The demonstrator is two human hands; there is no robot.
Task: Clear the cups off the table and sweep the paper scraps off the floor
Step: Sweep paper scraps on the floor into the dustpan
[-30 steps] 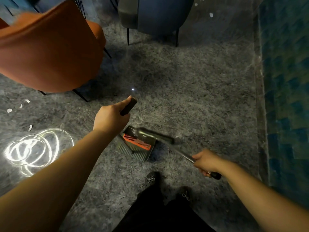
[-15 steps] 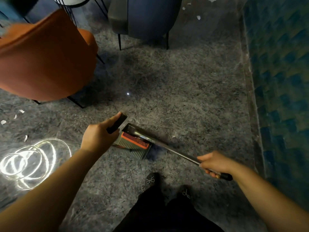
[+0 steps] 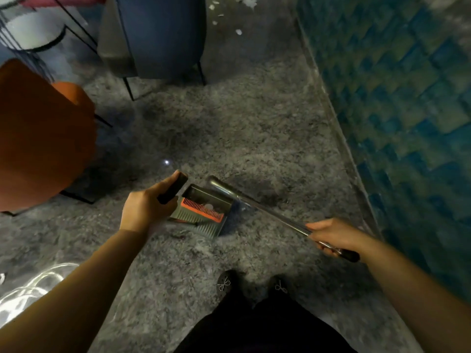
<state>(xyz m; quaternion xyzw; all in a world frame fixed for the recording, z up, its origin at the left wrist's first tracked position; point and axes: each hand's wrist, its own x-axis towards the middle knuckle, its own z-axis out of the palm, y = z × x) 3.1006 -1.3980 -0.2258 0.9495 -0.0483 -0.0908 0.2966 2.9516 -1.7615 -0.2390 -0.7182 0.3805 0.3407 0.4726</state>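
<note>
Both hands grip: left hand (image 3: pixel 146 208) the dustpan (image 3: pixel 204 212) handle, right hand (image 3: pixel 334 236) the stiff, probably light broom (image 3: pixel 267 208) pole.

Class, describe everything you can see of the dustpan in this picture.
The dustpan is a dark grey, plastic-looking scoop with an orange comb strip across it and grey teeth at its near edge. It sits low over the grey floor. The left hand grips its black upright handle. The broom, held by the right hand, lies alongside it.
</note>
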